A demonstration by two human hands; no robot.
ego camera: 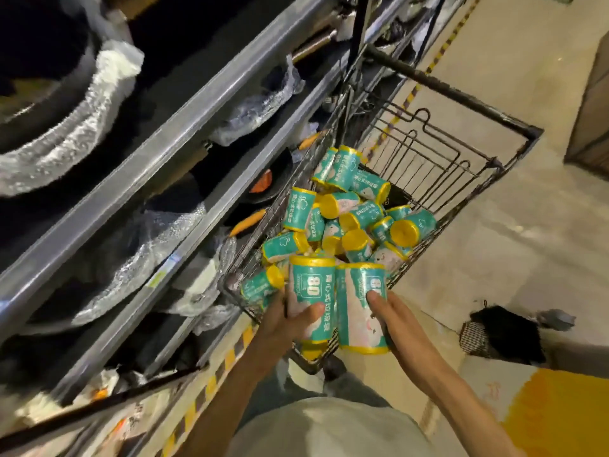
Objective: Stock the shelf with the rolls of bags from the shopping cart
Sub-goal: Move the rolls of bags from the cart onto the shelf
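pale concrete floor [494, 242] with a yellow-and-black striped line runs under a wire shopping cart [461, 179] parked just beside a grey metal shelf unit [171, 150] on the left. the shelf holds dark pans with orange handles and loose bubble wrap [82, 127] bundled round other dark goods. inside the cart lies a jumbled heap of rolls of bags [356, 219], teal labels with yellow ends, piled at the near end against the wire wall. the left hand [290, 328] grips one teal roll [313, 301] upright at the cart's near edge, thumb curled across its front, the number 80 showing on the label. the right hand [392, 318] holds a second roll [361, 308] just beside the first, thumb pressed on its face and fingers wrapped behind, out of sight. the two held rolls touch or nearly touch side by side. a dark mesh bag [504, 334] sits on the floor to the right, and a yellow painted patch [560, 417] marks the floor at lower right.
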